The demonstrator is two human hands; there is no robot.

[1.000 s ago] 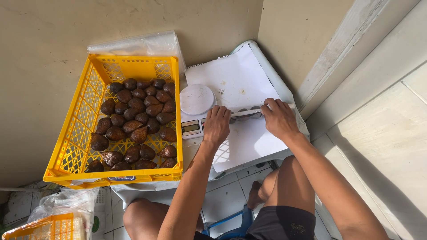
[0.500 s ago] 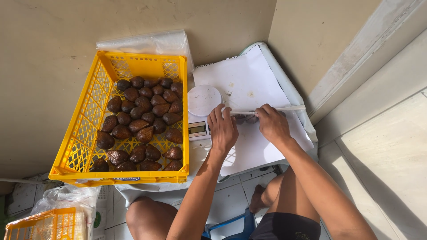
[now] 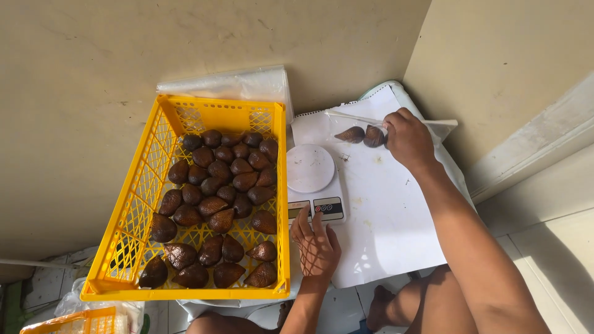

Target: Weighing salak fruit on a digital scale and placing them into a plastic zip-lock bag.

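Right hand [image 3: 407, 137] reaches far, closed on a clear plastic bag [image 3: 371, 127] of snake fruit; left hand [image 3: 315, 246], fingers spread loose, touches the digital scale [image 3: 314, 180] beside the yellow crate's [image 3: 185, 291] rim.

Crate [image 3: 130, 247] holding fruits [image 3: 216, 210] left of scale [image 3: 312, 179]; two fruits [image 3: 362, 135] on sheet [image 3: 383, 210] right

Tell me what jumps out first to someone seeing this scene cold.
The bright yellow crate on the left, loaded with dark brown scaly fruits, grabs the eye first. Beside it stands a small white scale with a round pan, and the left hand rests at its front edge. Farther back, the right hand touches a clear plastic bag holding two fruits, lying on white paper.
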